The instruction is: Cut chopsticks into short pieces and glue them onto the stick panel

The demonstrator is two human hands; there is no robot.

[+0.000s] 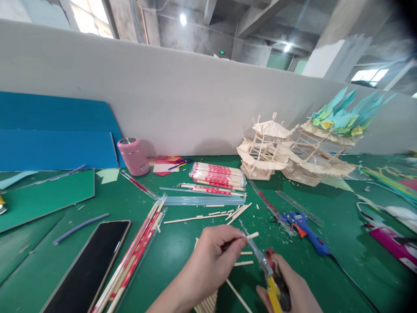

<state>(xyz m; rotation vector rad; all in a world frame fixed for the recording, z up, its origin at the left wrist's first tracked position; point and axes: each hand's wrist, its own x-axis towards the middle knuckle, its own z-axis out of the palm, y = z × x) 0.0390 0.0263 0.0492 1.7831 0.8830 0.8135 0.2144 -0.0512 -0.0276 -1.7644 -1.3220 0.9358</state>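
Your green table point(182, 256) runs up to a grey partition wall point(182, 100), with blue boards point(55, 134) leaning at the far left. On the far right stand two stick-built pavilion models point(293, 152) (the right one topped with teal and yellow paper). Nearer you on the left lies a dark phone point(91, 265), and just beside it a long bundle of wrapped chopsticks point(137, 252). A pink tumbler point(133, 156) stands near the wall, a pack of chopsticks point(218, 174) lies mid-table, and a blue glue gun point(306, 228) rests to the right among wood chips. Your right hand point(289, 291) is clenched around the red and yellow handles of a pair of cutters point(265, 265), whose blades point up toward the stick. Your left hand point(211, 256) pinches a short wooden stick point(250, 236) between thumb and fingers, holding it just above the table, touching the cutter blades.
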